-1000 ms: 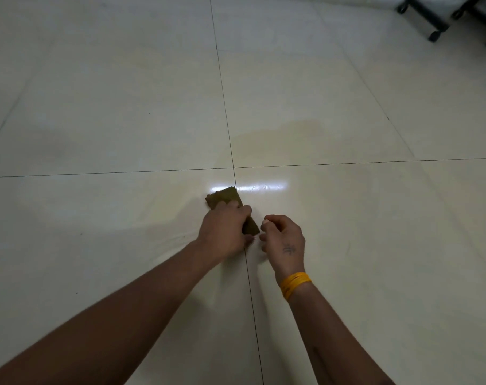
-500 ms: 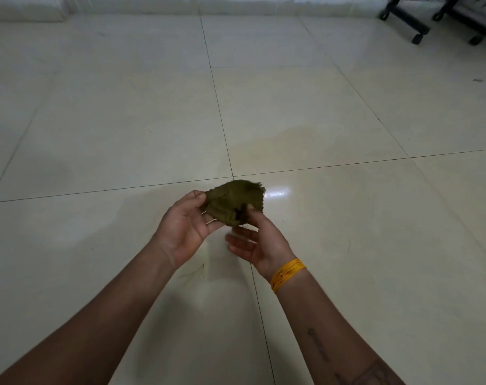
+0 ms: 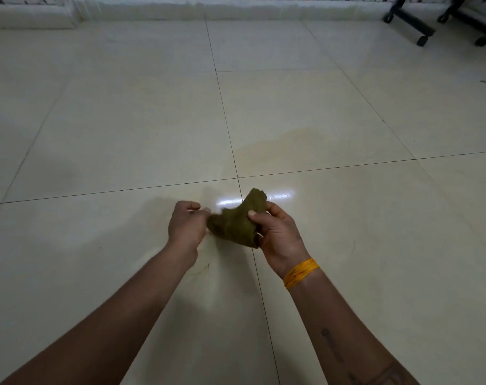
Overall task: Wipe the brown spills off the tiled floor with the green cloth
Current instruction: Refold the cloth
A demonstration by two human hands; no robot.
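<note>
The green cloth (image 3: 240, 220) is crumpled and held up off the tiled floor (image 3: 125, 129) between both hands. My right hand (image 3: 277, 234), with a yellow band at the wrist, grips its right side, thumb pressed on top. My left hand (image 3: 187, 225) pinches the cloth's left end with curled fingers. A faint brown spill (image 3: 297, 145) spreads over the tile beyond the hands, just past the tile joint.
Black wheeled stand legs (image 3: 419, 26) stand at the far right near the white skirting of the wall (image 3: 180, 8). A bright light reflection (image 3: 280, 195) lies on the floor behind the cloth. A small dark speck (image 3: 484, 81) sits on the right tile.
The cloth was pressed on the floor under my left hand, then lifted. It has passed mostly into my right hand while the left slid to its left end. The view tilted up.
</note>
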